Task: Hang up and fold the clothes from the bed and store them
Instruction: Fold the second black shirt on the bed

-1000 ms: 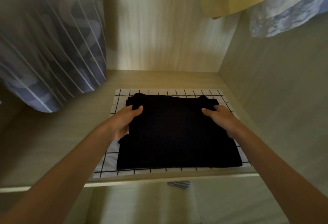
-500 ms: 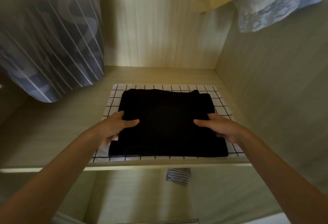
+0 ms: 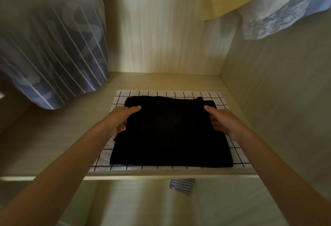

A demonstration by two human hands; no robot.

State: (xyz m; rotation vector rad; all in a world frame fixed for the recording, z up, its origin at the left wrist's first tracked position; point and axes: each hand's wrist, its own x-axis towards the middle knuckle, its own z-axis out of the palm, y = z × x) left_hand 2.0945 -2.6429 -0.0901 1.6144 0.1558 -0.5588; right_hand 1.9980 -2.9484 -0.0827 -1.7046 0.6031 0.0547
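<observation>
- You're at a home wardrobe: pale wood-grain walls and shelf.
- Hanging garments above, folded clothes near the shelf's front edge.

A single head-worn wide-angle camera looks forward and down into a wooden wardrobe, close enough that both forearms run in from the bottom corners. The shelf fills mid-frame, with the back panel rising beyond the left hand and right hand. Hanging garments crowd the upper corners, blurred by nearness.
</observation>
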